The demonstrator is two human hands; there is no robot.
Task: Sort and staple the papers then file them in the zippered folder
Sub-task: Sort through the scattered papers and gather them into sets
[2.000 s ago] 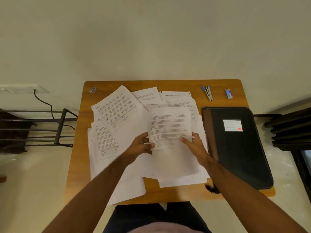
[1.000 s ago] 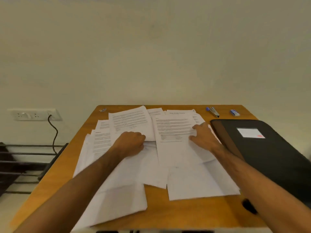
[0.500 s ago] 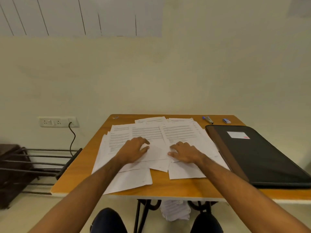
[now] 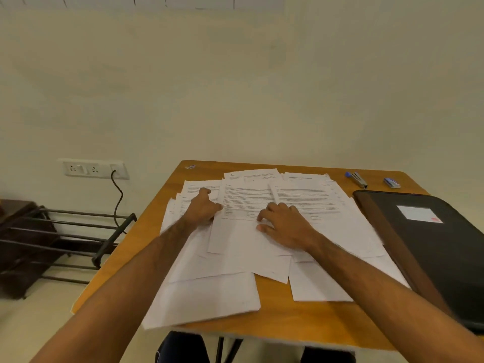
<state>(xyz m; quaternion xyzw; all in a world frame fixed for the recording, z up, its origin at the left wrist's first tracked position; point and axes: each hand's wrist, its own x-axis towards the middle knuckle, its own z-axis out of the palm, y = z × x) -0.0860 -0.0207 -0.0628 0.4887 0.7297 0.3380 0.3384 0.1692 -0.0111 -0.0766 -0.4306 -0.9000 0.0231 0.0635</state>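
Many papers (image 4: 235,260) are lying spread over the worktop (image 4: 301,326). Your left hand (image 4: 201,209) is curling loosely on the left sheets, its grip pinching a page edge. Your right hand (image 4: 284,227) is pressing flat, fingers spread, holding nothing. Farther right, the stapler (image 4: 357,178) is lying beyond the closed folder (image 4: 442,247).
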